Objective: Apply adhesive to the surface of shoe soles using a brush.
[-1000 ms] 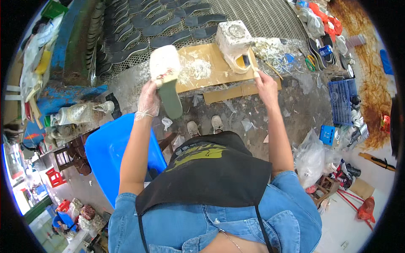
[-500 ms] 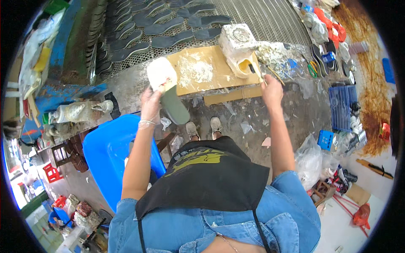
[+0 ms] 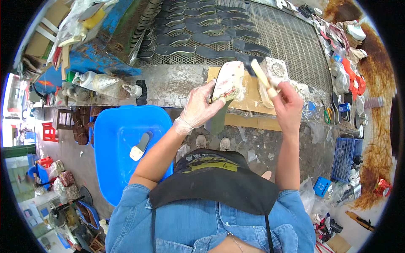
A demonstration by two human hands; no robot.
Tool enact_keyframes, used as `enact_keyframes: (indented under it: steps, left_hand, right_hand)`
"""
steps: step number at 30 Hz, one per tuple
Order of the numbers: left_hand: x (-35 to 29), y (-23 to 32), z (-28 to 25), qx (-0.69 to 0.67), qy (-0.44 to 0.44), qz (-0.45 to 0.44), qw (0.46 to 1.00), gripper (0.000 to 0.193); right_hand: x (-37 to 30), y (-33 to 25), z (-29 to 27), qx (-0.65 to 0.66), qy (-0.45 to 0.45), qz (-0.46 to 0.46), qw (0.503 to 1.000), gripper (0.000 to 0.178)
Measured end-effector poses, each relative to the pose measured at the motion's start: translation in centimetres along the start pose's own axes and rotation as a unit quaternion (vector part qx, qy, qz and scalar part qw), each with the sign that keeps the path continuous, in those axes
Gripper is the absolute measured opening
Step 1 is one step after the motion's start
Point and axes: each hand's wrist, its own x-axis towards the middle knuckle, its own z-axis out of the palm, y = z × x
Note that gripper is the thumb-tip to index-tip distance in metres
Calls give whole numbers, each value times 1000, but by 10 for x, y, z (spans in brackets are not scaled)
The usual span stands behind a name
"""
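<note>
My left hand (image 3: 197, 106), in a thin clear glove, grips a shoe sole (image 3: 230, 80). One half of the sole is white with reddish marks, and the other is dark grey-green and hangs towards me. My right hand (image 3: 287, 107) is bare and closed around the light wooden handle of a brush (image 3: 262, 76). The brush points up and left, slightly blurred, a short way right of the sole and apart from it. Behind it stands a whitish, crusted glue container (image 3: 276, 69), partly hidden by the brush and my hand.
Rows of dark soles (image 3: 213, 39) lie on a perforated metal mesh (image 3: 291, 31) beyond the bench edge. Stained cardboard (image 3: 214, 72) lies under my hands. At left a blue tub (image 3: 110, 126) holds another sole (image 3: 141, 145). Green-handled scissors (image 3: 328, 115) and a blue crate (image 3: 344, 158) are at right.
The brush has come up out of the glue container's opening in my right hand. The sole in my left hand is now nearer the brush. The whole view has shifted.
</note>
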Motion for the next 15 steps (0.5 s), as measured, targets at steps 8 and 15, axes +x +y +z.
enact_keyframes:
  steps: [8, 15]
  left_hand:
    - [-15, 19, -12, 41, 50, 17, 998, 41]
    - [-22, 28, -18, 24, 66, 10, 997, 37]
  right_hand:
    - [17, -63, 19, -63, 5, -169, 984, 23]
    - [8, -85, 26, -79, 2, -212, 974, 22]
